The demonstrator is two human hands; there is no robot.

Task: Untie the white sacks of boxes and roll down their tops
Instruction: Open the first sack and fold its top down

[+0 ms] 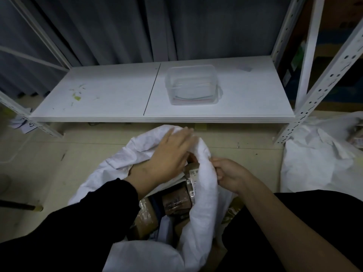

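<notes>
White sack (pixel 202 193), crinkled woven fabric, is standing open on the floor before the shelf (pixel 110 95); tape-wrapped brown boxes (pixel 176 201) are showing inside. Left hand (pixel 169 156) is lying flat, fingers spread, on the far rim. Right hand (pixel 229 175) is pinching the near-right rim fold.

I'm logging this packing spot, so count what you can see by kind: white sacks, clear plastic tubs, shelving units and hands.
White sacks: 2, the open sack between the hands and a second sack at the right.
Clear plastic tubs: 1, the tub on the shelf.
Shelving units: 1, the white shelf.
Hands: 2, the left hand and the right hand.
Total: 6.
</notes>
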